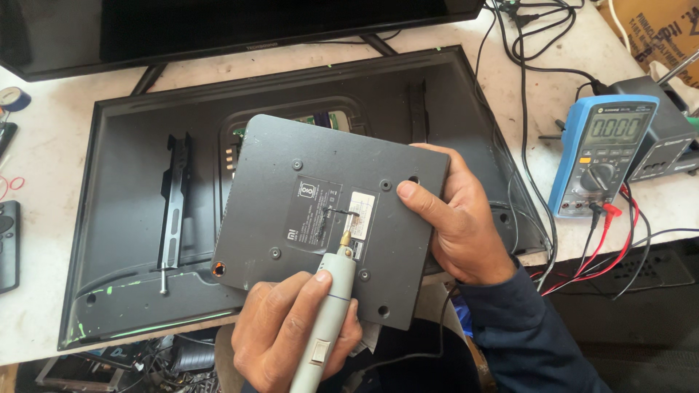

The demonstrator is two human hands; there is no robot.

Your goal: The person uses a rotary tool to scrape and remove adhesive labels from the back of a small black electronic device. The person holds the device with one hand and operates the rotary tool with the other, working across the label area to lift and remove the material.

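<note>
Grey rotary tool (328, 320) gripped in left hand (287, 338), tip on label (355, 215). Right hand (455, 225) clamps the dark cover panel (291, 211) over the television back (131, 218).

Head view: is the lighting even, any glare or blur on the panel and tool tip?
Head view: daylight is even and soft; the grey cover panel is sharp, with no glare; the rotary tool tip is in focus; only the white table looks slightly washed out, and the edges bend a little.

Bright even daylight, soft shadows, sharp focus
</note>
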